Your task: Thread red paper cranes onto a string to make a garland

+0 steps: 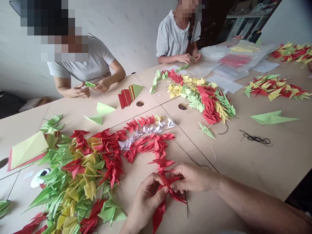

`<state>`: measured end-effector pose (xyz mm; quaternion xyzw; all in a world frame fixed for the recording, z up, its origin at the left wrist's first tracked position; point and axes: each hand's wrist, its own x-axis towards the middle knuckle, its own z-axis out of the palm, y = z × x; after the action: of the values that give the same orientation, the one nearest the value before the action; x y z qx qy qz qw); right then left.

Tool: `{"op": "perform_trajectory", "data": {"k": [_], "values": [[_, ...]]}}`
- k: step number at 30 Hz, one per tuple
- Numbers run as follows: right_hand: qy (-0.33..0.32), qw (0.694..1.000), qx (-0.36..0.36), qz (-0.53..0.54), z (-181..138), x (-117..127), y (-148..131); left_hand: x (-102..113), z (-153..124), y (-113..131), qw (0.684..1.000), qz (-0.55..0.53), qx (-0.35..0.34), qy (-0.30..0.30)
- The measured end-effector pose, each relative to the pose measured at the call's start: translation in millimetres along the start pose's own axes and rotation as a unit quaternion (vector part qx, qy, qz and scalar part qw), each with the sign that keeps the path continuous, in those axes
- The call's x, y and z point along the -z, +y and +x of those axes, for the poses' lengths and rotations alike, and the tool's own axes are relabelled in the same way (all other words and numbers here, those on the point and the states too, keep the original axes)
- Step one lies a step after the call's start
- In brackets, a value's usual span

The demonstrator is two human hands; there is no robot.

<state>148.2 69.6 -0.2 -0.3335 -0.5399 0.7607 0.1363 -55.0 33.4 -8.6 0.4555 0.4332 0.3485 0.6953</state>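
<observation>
Just in front of me, my left hand (152,191) pinches a red folded paper crane (159,213) between thumb and fingers. From the right, my right hand (191,178) grips the same red paper, its fingertips close to those of the left. A string of red paper cranes (161,151) runs away from my fingers up the table. Below my right hand a thin dark cord (187,204) hangs down past the red paper. My fingers hide part of the folds. To the left lies a large heap of strung green and yellow paper cranes (70,191), with red ones among them.
Two people sit across the table (243,175), each folding green paper. White cranes (138,135), stacked red folded papers (126,97), a green folded sheet (273,117), a black cord (257,139), plastic bags (234,61) and more crane garlands (275,87) lie about. Round holes (182,106) pierce the tabletop.
</observation>
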Motion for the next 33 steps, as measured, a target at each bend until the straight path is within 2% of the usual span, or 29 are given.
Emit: {"op": "perform_trajectory", "data": {"k": [15, 24, 33], "values": [[0.002, 0.999, -0.012, 0.038, 5.2, -3.7, 7.1, -4.3, 0.0, 4.3, 0.995, -0.074, -0.012, -0.059], [-0.033, 0.998, -0.01, 0.048, 4.1, -1.6, 7.6, 1.2, -3.6, -9.0, 0.993, -0.092, 0.023, -0.068], [-0.026, 0.999, -0.021, 0.031, 2.6, -3.6, 0.7, 1.2, -2.9, -10.5, 0.994, -0.085, 0.034, -0.057]]}}
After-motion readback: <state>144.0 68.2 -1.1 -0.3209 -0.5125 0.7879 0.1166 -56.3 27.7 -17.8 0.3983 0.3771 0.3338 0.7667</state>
